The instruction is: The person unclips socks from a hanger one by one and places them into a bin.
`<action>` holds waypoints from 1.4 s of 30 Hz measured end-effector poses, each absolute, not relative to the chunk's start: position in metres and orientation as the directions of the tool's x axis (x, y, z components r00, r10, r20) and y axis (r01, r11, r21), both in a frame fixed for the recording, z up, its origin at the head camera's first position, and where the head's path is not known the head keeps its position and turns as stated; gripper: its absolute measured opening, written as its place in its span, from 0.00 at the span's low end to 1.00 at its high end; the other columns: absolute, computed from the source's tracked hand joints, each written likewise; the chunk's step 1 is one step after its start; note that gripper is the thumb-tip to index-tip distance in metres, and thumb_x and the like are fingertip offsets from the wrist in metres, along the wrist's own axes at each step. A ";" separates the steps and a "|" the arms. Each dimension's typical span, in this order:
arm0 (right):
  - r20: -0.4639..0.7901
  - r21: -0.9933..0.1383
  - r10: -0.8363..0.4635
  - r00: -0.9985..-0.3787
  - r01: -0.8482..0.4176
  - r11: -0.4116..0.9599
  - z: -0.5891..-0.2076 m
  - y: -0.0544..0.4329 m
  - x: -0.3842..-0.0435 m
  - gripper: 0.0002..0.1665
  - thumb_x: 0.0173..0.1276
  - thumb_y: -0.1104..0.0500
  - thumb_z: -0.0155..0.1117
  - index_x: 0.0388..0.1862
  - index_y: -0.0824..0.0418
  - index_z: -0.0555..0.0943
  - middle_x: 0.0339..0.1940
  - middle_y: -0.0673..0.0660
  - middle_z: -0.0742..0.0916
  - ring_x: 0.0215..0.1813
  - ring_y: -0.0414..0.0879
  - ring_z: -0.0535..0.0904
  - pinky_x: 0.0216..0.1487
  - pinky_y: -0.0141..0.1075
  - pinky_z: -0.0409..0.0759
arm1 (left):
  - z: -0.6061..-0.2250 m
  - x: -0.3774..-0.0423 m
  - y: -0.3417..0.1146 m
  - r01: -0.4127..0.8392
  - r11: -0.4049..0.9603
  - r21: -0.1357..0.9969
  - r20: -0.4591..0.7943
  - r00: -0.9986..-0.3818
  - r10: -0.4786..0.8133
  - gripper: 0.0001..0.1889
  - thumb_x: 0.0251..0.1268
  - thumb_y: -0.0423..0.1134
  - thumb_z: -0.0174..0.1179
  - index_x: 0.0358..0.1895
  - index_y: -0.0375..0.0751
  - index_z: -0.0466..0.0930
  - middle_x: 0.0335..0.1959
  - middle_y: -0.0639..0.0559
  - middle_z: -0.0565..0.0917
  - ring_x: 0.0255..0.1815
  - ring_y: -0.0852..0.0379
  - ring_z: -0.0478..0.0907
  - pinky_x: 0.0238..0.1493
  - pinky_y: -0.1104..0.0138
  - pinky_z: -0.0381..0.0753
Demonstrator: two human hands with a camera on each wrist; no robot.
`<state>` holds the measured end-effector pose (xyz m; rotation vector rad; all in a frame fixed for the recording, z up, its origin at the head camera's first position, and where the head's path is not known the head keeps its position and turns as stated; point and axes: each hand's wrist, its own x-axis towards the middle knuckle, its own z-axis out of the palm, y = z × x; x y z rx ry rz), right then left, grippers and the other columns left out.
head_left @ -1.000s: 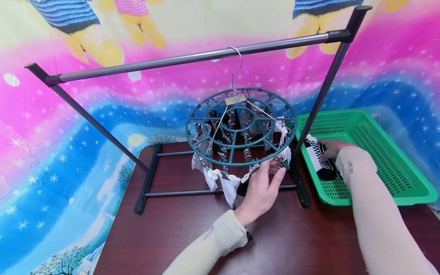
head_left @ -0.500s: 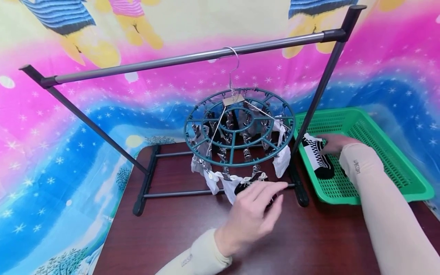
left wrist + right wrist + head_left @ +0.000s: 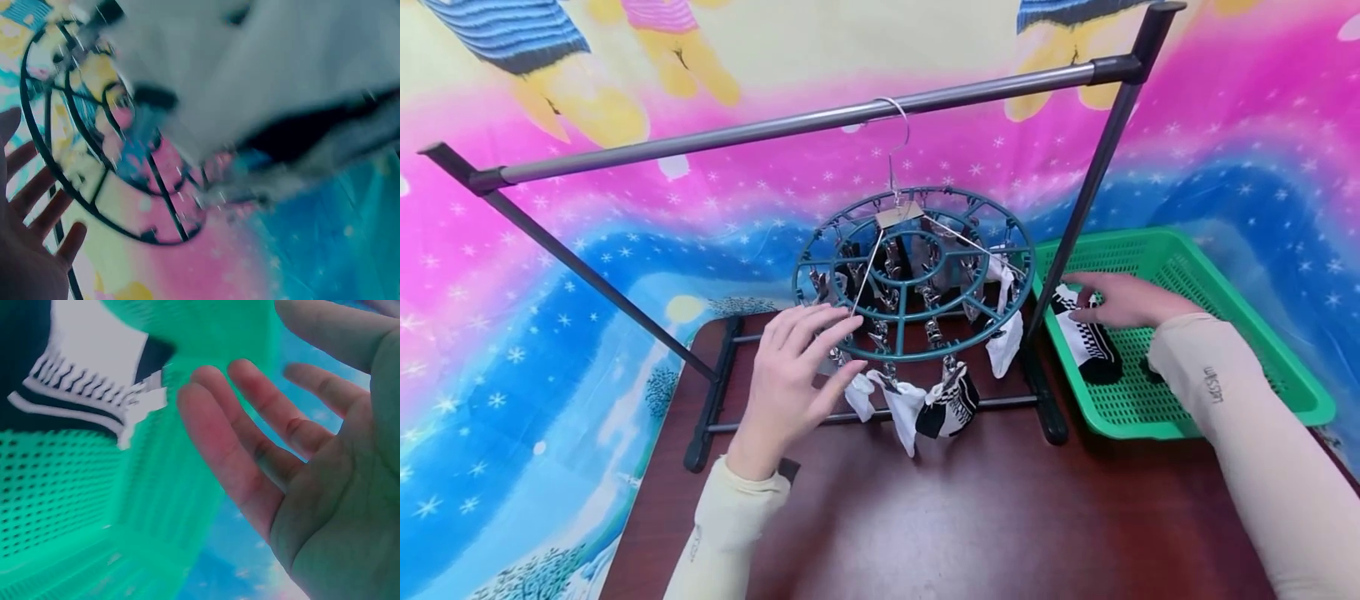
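A round green clip hanger (image 3: 902, 317) hangs from the bar, with several socks clipped round it. At its near-left rim my left hand (image 3: 793, 375) is held with straight, spread fingers and nothing in them. A black-and-white patterned sock (image 3: 951, 404) hangs at the front beside a white sock (image 3: 906, 408). In the left wrist view blurred pale cloth (image 3: 206, 69) fills the upper part. My right hand (image 3: 1123, 300) reaches over the green basket, close above another black-and-white sock (image 3: 1086, 342) lying along its left side. The right wrist view shows the hand's fingers (image 3: 212, 437) extended, apart from that sock (image 3: 87, 375).
A metal rack stands on the brown table (image 3: 962, 517), its top bar (image 3: 715, 133) above the hanger. The rack's right post (image 3: 1090, 183) stands between hanger and green basket (image 3: 1210, 425). Something dark (image 3: 1150, 371) lies in the basket by the right sleeve. A printed cloth hangs behind.
My left hand has come off the hanger's near-right side and moved left to the near-left rim. The patterned sock at the front is uncovered. My right hand has shifted up toward the basket sock's cuff.
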<state>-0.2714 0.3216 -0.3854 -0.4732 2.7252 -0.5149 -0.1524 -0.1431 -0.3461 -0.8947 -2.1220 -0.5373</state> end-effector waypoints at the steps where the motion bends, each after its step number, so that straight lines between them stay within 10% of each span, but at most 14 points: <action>1: -0.234 -0.402 -0.380 -0.895 -0.267 0.876 -0.381 0.318 -0.268 0.42 0.76 0.48 0.65 0.80 0.64 0.62 0.54 0.62 0.86 0.50 0.55 0.84 0.48 0.54 0.82 | -0.347 -0.154 -0.148 0.740 0.667 0.086 0.763 -0.479 0.433 0.26 0.79 0.61 0.52 0.62 0.47 0.84 0.58 0.46 0.86 0.65 0.44 0.77 0.71 0.47 0.70; 20: 0.034 -0.589 -0.573 -0.819 -0.480 0.650 -0.360 0.258 -0.189 0.12 0.72 0.56 0.70 0.54 0.52 0.84 0.42 0.43 0.88 0.46 0.38 0.84 0.48 0.37 0.85 | -0.351 -0.153 -0.146 0.846 0.529 0.074 0.795 -0.370 0.481 0.11 0.76 0.42 0.63 0.53 0.46 0.90 0.39 0.49 0.89 0.49 0.48 0.84 0.65 0.51 0.78; 36: -0.041 -0.678 -0.571 -0.820 -0.397 0.618 -0.398 0.208 -0.182 0.44 0.72 0.42 0.69 0.78 0.60 0.68 0.76 0.66 0.75 0.76 0.62 0.71 0.72 0.60 0.71 | -0.344 -0.151 -0.124 0.866 0.499 -0.009 0.796 -0.296 0.528 0.11 0.77 0.38 0.61 0.55 0.47 0.89 0.37 0.51 0.89 0.45 0.51 0.84 0.59 0.55 0.82; 42: -0.009 -0.696 -0.575 -0.818 -0.407 0.591 -0.411 0.201 -0.180 0.28 0.72 0.44 0.70 0.64 0.55 0.78 0.62 0.56 0.85 0.64 0.53 0.81 0.65 0.54 0.79 | -0.345 -0.151 -0.118 0.864 0.504 -0.019 0.788 -0.297 0.539 0.11 0.76 0.38 0.62 0.55 0.48 0.89 0.37 0.52 0.88 0.45 0.52 0.83 0.57 0.58 0.83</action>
